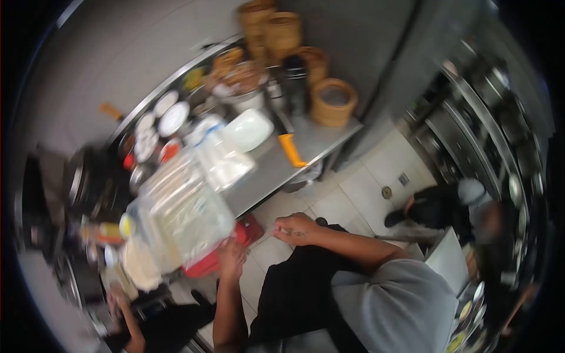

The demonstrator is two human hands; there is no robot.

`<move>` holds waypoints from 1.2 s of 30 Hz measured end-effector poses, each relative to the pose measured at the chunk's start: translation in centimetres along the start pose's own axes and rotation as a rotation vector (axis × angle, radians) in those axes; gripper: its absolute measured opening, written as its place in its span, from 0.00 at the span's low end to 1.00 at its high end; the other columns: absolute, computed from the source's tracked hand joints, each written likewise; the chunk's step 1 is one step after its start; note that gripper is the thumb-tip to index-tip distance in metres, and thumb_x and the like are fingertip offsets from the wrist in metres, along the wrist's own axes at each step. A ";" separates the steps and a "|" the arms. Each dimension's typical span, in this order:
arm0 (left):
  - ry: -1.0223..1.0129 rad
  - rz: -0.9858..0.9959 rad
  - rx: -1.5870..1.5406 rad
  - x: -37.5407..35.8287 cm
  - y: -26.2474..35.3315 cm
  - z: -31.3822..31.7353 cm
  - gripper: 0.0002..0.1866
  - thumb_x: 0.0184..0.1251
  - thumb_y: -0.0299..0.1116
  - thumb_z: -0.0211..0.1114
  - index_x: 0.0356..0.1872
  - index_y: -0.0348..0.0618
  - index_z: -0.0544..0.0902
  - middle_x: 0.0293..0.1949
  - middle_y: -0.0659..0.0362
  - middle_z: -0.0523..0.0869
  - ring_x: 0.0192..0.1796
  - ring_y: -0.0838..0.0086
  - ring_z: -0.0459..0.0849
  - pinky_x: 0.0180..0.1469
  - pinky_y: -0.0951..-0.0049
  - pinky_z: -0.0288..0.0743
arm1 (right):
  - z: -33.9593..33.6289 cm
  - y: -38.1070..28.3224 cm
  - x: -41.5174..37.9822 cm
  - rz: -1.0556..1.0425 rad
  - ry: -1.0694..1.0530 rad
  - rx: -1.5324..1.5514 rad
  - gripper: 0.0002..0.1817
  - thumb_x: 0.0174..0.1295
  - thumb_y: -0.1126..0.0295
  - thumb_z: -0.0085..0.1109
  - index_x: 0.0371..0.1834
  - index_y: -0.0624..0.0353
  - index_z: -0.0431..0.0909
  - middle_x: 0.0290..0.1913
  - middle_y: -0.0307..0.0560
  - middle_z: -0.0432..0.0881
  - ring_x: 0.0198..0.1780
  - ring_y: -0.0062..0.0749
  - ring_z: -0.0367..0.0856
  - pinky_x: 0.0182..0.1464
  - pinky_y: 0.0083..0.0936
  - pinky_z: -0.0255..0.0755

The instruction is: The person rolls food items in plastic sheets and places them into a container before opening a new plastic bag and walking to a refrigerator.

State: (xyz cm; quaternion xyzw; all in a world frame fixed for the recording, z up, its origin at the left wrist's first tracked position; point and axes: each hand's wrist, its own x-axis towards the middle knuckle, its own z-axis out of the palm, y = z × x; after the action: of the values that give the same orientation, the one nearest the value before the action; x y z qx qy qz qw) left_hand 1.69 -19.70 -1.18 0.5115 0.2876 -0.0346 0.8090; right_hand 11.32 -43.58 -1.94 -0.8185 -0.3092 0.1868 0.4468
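Note:
My left hand (231,257) is raised at the near corner of a clear plastic tub (194,223), its fingers curled and blurred. The tub has a pale, wrinkled plastic sheet inside. Over the floor tiles, in front of my black apron (300,276), my right hand (296,229) is closed, the fingers bent in toward the palm. What either hand has in its fingers, if anything, I cannot tell. Below the tub, between the table edge and my hands, shows a red container (250,229).
A steel table (262,188) carries an orange-handled knife (291,150), a white dish (248,129), plastic bags (223,162), small bowls and bamboo steamers (333,103). One person's hand (116,297) is at lower left. Another person (453,203) is by the steel equipment at right.

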 end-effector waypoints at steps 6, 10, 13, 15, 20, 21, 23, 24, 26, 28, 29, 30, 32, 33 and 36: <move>-0.138 -0.148 0.235 4.0 -1.5 6.9 0.23 0.77 0.46 0.62 0.23 0.51 0.65 0.11 0.67 0.61 0.09 0.81 0.54 0.12 0.77 0.48 | -4.3 5.0 -2.2 0.027 0.160 -0.026 0.20 0.65 0.47 0.64 0.28 0.51 0.76 0.20 0.46 0.80 0.26 0.50 0.82 0.31 0.43 0.73; -0.292 -0.237 0.414 6.6 -3.5 11.9 0.22 0.77 0.46 0.61 0.23 0.52 0.65 0.12 0.67 0.60 0.10 0.81 0.54 0.12 0.76 0.50 | -7.5 8.2 -5.2 0.085 0.232 -0.050 0.20 0.65 0.46 0.63 0.31 0.52 0.76 0.26 0.50 0.83 0.33 0.53 0.84 0.37 0.46 0.74; -0.353 -0.267 0.410 8.7 -4.9 14.9 0.22 0.77 0.46 0.61 0.23 0.53 0.65 0.12 0.67 0.60 0.10 0.81 0.55 0.13 0.76 0.52 | -11.1 8.9 -7.6 0.190 0.271 -0.068 0.19 0.64 0.48 0.65 0.34 0.53 0.77 0.30 0.52 0.84 0.38 0.55 0.85 0.40 0.48 0.75; -0.424 -0.271 0.481 9.0 -4.7 18.5 0.21 0.77 0.46 0.61 0.24 0.53 0.66 0.12 0.67 0.60 0.10 0.81 0.56 0.13 0.76 0.54 | -12.1 9.7 -9.2 0.212 0.331 -0.042 0.18 0.61 0.52 0.67 0.37 0.55 0.78 0.35 0.52 0.85 0.43 0.54 0.85 0.43 0.48 0.76; -0.559 -0.272 0.559 10.1 -5.7 25.1 0.19 0.78 0.42 0.61 0.26 0.51 0.68 0.14 0.67 0.65 0.12 0.81 0.61 0.16 0.77 0.57 | -12.6 11.5 -13.4 0.334 0.517 -0.086 0.16 0.62 0.54 0.66 0.39 0.56 0.77 0.38 0.52 0.86 0.45 0.54 0.85 0.46 0.47 0.76; -0.620 -0.259 0.566 10.3 -5.8 26.2 0.17 0.78 0.42 0.61 0.27 0.51 0.69 0.14 0.67 0.66 0.13 0.81 0.63 0.16 0.77 0.59 | -12.4 11.6 -14.3 0.351 0.567 -0.085 0.16 0.63 0.55 0.66 0.39 0.56 0.77 0.39 0.52 0.86 0.46 0.54 0.84 0.47 0.46 0.77; -0.704 -0.245 0.576 10.7 -5.8 28.4 0.16 0.77 0.42 0.62 0.28 0.51 0.70 0.14 0.67 0.67 0.13 0.80 0.65 0.17 0.77 0.62 | -11.9 10.9 -16.2 0.424 0.596 -0.086 0.16 0.65 0.54 0.64 0.41 0.57 0.78 0.41 0.52 0.86 0.47 0.55 0.84 0.48 0.46 0.77; -0.759 -0.224 0.576 10.8 -5.7 29.4 0.16 0.78 0.41 0.62 0.28 0.51 0.70 0.15 0.66 0.68 0.14 0.80 0.66 0.18 0.77 0.63 | -11.6 10.3 -17.1 0.483 0.602 -0.079 0.17 0.67 0.54 0.63 0.43 0.57 0.78 0.43 0.52 0.85 0.48 0.55 0.84 0.50 0.45 0.77; -0.829 -0.196 0.562 10.8 -5.2 31.2 0.16 0.78 0.40 0.62 0.28 0.50 0.70 0.16 0.66 0.70 0.15 0.80 0.67 0.19 0.77 0.64 | -9.9 9.5 -18.5 0.537 0.656 -0.088 0.17 0.66 0.54 0.64 0.43 0.57 0.78 0.41 0.53 0.85 0.47 0.55 0.84 0.49 0.46 0.77; -0.878 -0.172 0.541 10.5 -4.4 32.7 0.16 0.78 0.41 0.62 0.28 0.49 0.70 0.17 0.65 0.71 0.16 0.81 0.68 0.20 0.78 0.65 | -8.5 8.7 -19.4 0.582 0.698 -0.107 0.16 0.65 0.55 0.65 0.42 0.57 0.78 0.40 0.54 0.86 0.47 0.55 0.84 0.48 0.47 0.77; -0.907 -0.143 0.543 10.3 -4.0 33.2 0.16 0.78 0.41 0.62 0.29 0.49 0.71 0.17 0.65 0.71 0.17 0.81 0.69 0.20 0.77 0.65 | -7.8 8.3 -19.7 0.627 0.698 -0.077 0.17 0.65 0.54 0.64 0.43 0.57 0.78 0.40 0.54 0.86 0.47 0.55 0.84 0.49 0.47 0.76; -0.910 -0.141 0.535 10.1 -3.5 33.4 0.16 0.78 0.41 0.62 0.29 0.49 0.71 0.17 0.65 0.71 0.17 0.81 0.69 0.20 0.77 0.65 | -7.1 8.0 -19.9 0.673 0.695 -0.041 0.17 0.66 0.54 0.64 0.43 0.57 0.78 0.40 0.55 0.86 0.48 0.56 0.84 0.50 0.47 0.76; -0.963 -0.112 0.508 9.7 -2.4 33.7 0.15 0.78 0.40 0.62 0.29 0.49 0.71 0.17 0.65 0.71 0.16 0.80 0.68 0.20 0.77 0.65 | -6.1 7.7 -19.6 0.721 0.649 0.005 0.18 0.66 0.54 0.64 0.46 0.57 0.79 0.43 0.55 0.86 0.49 0.55 0.84 0.53 0.46 0.76; -0.960 -0.110 0.503 9.5 -1.7 33.8 0.15 0.78 0.40 0.62 0.29 0.49 0.71 0.17 0.65 0.71 0.16 0.80 0.68 0.20 0.77 0.65 | -5.5 7.5 -19.4 0.711 0.635 -0.028 0.18 0.67 0.54 0.63 0.47 0.57 0.79 0.44 0.53 0.86 0.50 0.53 0.84 0.53 0.44 0.76; -0.985 -0.123 0.488 9.3 0.4 34.7 0.15 0.78 0.39 0.61 0.29 0.49 0.70 0.18 0.65 0.70 0.17 0.81 0.68 0.21 0.77 0.65 | -4.9 6.0 -18.2 0.710 0.605 -0.073 0.18 0.68 0.54 0.62 0.49 0.57 0.80 0.46 0.51 0.86 0.52 0.50 0.84 0.54 0.43 0.77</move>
State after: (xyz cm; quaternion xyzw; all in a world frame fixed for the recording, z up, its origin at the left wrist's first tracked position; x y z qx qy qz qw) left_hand 24.44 -46.68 5.30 0.5896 -0.1120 -0.3826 0.7025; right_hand 2.76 -61.29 -3.89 -0.9066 0.1278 0.0700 0.3961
